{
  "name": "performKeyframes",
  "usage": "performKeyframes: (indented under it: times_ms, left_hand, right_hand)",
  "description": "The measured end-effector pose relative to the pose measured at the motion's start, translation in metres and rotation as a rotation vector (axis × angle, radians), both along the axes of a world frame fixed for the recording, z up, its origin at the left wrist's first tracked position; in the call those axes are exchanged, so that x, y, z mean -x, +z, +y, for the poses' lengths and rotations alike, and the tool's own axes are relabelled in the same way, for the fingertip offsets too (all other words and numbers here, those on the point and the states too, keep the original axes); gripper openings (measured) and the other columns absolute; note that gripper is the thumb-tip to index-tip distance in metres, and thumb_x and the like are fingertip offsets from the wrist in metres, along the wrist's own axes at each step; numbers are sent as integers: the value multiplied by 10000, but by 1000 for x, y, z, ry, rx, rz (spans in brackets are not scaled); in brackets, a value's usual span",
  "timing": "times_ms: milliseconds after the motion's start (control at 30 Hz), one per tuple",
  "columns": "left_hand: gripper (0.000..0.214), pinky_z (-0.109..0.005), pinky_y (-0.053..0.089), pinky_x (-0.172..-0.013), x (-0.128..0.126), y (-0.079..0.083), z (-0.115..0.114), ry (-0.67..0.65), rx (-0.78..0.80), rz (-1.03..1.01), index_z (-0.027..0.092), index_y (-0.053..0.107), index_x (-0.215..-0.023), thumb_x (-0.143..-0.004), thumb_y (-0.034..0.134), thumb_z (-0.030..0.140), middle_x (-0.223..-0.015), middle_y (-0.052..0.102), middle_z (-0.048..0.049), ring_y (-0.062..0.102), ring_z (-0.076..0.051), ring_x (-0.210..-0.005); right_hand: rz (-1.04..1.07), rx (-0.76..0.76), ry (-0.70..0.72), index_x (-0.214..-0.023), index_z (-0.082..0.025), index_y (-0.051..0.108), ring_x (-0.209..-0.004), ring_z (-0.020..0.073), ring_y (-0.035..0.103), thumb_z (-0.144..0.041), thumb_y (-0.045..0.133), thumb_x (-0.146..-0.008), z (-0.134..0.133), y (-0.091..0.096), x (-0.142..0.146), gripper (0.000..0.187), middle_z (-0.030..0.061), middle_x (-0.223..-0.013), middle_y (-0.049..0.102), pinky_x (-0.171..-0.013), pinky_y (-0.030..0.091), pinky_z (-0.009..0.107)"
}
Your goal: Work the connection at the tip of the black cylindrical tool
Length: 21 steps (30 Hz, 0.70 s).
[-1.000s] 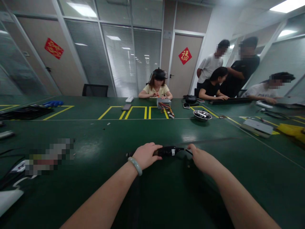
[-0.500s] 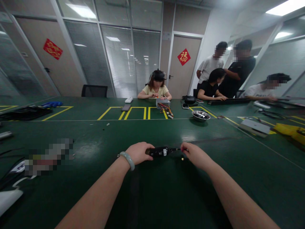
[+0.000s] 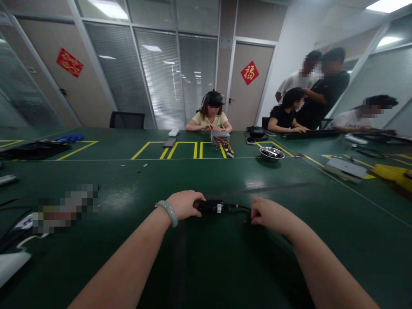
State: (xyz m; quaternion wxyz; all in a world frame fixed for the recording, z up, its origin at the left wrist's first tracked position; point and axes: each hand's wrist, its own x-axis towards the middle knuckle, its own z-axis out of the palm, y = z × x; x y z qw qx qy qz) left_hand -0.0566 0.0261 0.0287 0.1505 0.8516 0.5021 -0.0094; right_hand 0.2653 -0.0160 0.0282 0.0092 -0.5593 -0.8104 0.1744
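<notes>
My left hand (image 3: 185, 204), with a pale green bangle on the wrist, is closed round the left end of a small black device (image 3: 210, 206) with a white label, lying on the green table (image 3: 128, 184). A thin black cable (image 3: 240, 209) runs from the device's right end to my right hand (image 3: 268, 213), whose fingers are curled and pinched on the cable, close to the table surface.
A steel bowl (image 3: 272, 153) sits beyond my hands to the right, and a grey box with coloured wires (image 3: 222, 140) lies before a seated person opposite. Other people cluster at the far right. Black cables and a white object (image 3: 11, 262) lie at my left; yellow items (image 3: 391, 174) at right.
My right hand has slid rightward and a little down along the cable, away from the device. My left hand keeps its hold; the view shifted slightly.
</notes>
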Motion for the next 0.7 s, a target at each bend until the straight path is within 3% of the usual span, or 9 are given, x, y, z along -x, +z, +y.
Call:
performKeyframes:
  times_ms: [133,267,367,533,633,700]
  left_hand:
    - [453,-303,440,-704,-1,1,-4,21,-1,64,334,591,-1094,-660,714,384,-1016,604,-5,586,-219,-884]
    - [439,-331,454,-709,-4,2,-9,41,-22,103,330,582,-1084,-663,701,294,-1020,603,-18,587,-236,-896]
    - [425,-361,467,-738,-5,5,-13,29,-37,110,318,577,-1108,-694,661,263,-1032,606,-34,590,-253,-930]
    - [661,-397,410,-954,-28,3,-28,-69,-181,-70,282,411,-1341,-733,660,358,-1302,509,-60,524,-256,-1128]
    - [386,-396,361,-1017,-59,-10,-39,-98,-325,-190,253,520,-1211,-840,565,347,-1263,542,-43,492,-228,-1169]
    - [320,-395,344,-1034,-77,-20,-43,-111,-376,-218,232,547,-1147,-839,585,311,-1232,565,-44,491,-222,-1166]
  right_hand:
    - [52,-138,-167,-746,-221,685,-761,172,565,-258,675,-731,3,1,13,41,24,-854,607,-650,390,278]
    - [274,-316,-332,-847,-219,662,-779,162,570,-304,581,-827,3,1,27,119,26,-891,623,-651,404,268]
    - [333,-306,-296,-838,-221,659,-791,156,571,-299,583,-827,4,-1,33,110,21,-906,627,-663,413,264]
    - [238,-194,-230,-806,-228,678,-777,165,575,-303,640,-782,8,-8,34,88,16,-883,642,-644,398,268]
    - [223,-179,-217,-829,-236,689,-771,160,579,-294,640,-779,10,-11,33,91,10,-875,651,-650,395,263]
    - [215,-182,-210,-837,-231,692,-765,156,581,-292,645,-771,11,-13,32,101,12,-865,653,-653,395,257]
